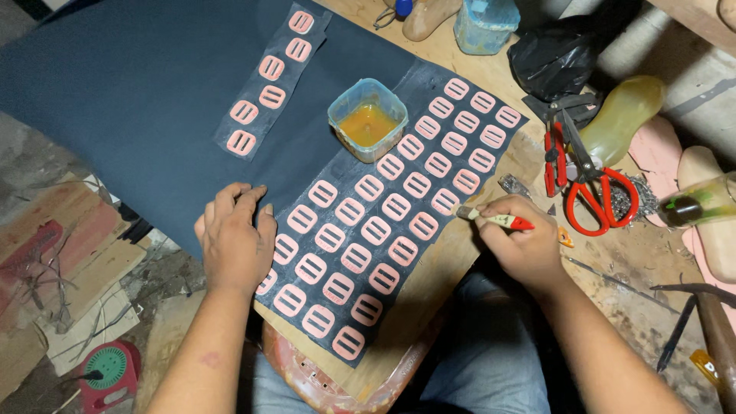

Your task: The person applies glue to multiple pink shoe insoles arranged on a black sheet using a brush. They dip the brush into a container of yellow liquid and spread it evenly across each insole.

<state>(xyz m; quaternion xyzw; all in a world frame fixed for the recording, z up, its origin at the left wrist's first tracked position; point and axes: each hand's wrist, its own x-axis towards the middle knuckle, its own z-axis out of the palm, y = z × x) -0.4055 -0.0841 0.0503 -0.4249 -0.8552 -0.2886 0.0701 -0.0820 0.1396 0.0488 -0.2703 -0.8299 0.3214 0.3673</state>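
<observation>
On the wooden board (429, 284) lies a dark sheet (429, 153) covered in rows of pink buckle shapes (376, 230). Left hand (234, 238) rests flat and open on the sheet's near left edge, holding nothing. Right hand (521, 241) is closed around a small brush (491, 219), its tip touching the sheet's right edge. Near the top stands a tub of amber glue (368, 120), with red scissors (590, 188) off to the right

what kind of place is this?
Likely a small shoemaking or leather-craft workshop: rows of pink slotted pieces on dark sheet, a tub of amber glue, red scissors, and the right hand holding a small brush.
</observation>
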